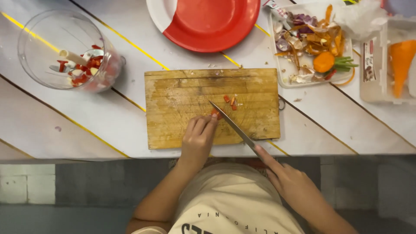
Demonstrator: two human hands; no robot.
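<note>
A wooden cutting board (182,95) lies on the white plank table. My left hand (198,138) rests on its near edge, fingertips pinching a small red chilli piece (215,113). My right hand (289,180) holds a knife (232,125) by the handle, index finger along the spine; the blade slants up-left with its tip beside the red piece. A few cut red bits (230,102) lie just beyond the blade.
A clear blender jar (43,32) with chopped red and pale pieces stands at the far left. A red and white plate (203,19) sits behind the board. A white tray (286,80) of vegetable peelings and a clear container (375,56) holding a carrot are at the right.
</note>
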